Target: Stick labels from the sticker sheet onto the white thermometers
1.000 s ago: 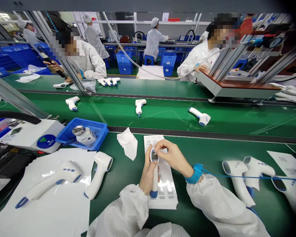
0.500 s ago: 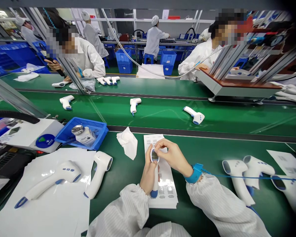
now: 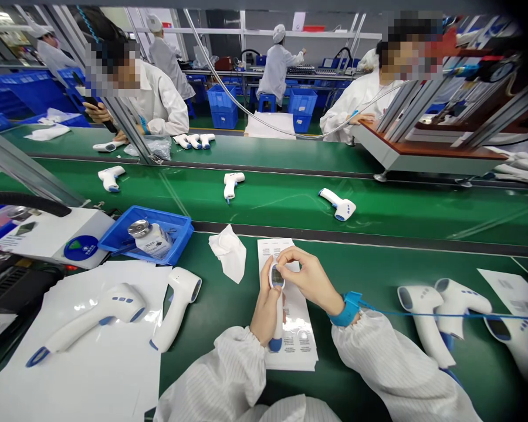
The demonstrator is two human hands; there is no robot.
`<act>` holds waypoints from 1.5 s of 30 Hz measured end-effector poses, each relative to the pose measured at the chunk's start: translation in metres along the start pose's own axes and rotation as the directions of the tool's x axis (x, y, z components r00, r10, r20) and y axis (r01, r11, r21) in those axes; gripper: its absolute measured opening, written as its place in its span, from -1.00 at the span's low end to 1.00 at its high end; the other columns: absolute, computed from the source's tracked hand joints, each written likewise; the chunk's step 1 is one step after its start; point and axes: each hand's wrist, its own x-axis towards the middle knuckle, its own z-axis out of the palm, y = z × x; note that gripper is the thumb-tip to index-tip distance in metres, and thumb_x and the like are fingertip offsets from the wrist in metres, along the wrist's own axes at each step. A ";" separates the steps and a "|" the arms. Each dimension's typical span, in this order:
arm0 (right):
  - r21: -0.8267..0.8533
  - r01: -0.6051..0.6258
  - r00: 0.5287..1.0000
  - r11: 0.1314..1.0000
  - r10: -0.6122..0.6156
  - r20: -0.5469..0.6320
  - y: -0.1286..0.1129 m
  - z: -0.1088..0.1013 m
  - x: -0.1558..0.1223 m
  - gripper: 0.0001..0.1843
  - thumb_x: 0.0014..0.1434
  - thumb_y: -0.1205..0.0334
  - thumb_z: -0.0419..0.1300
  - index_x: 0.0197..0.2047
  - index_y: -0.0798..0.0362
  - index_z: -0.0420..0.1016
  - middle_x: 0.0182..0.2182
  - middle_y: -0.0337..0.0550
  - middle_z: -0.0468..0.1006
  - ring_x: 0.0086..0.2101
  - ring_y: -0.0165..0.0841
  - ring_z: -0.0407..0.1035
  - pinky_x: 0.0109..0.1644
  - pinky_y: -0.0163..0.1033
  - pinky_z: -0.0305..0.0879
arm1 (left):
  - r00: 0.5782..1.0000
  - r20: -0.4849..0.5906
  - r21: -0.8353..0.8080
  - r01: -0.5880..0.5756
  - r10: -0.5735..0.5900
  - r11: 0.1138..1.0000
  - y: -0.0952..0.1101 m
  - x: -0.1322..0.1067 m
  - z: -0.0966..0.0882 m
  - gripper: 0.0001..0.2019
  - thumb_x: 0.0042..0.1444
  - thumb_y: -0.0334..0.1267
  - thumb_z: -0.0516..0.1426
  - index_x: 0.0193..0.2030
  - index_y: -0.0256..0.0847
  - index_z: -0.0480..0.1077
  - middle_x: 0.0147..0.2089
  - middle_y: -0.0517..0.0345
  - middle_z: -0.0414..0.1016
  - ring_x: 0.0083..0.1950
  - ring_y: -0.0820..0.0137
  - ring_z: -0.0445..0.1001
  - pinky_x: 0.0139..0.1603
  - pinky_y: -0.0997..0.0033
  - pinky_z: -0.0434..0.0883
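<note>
My left hand is closed around a white infrared thermometer with a blue-capped handle end. The thermometer's small screen faces up toward me. My right hand has thumb and forefinger pinched at the top edge of that screen; what lies between the fingertips, if anything, is too small to make out. Under both hands lies a stack of printed sheets. A blue wrist strap with a cord circles my right wrist.
At left, two thermometers lie by white paper, below a blue tray with a metal-capped bottle. A crumpled wipe is near my hands. More thermometers rest at right; others ride the green conveyor. Co-workers sit beyond.
The thermometers on the conveyor have shifted slightly to the left. My hands keep nearly the same hold and position at the screen.
</note>
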 end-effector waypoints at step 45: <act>0.018 -0.085 0.996 0.996 0.085 -0.024 -0.039 -0.006 -0.029 -0.88 0.21 0.17 0.18 -0.36 -0.04 0.37 -0.45 -0.24 0.53 -0.40 -0.33 0.46 -0.29 -0.23 0.36 | 0.900 -0.227 0.523 -0.209 0.371 0.826 0.043 -0.010 0.005 -0.66 0.25 -0.17 0.02 0.16 -0.01 0.27 -0.03 0.09 0.44 -0.08 0.26 0.46 -0.03 0.27 0.36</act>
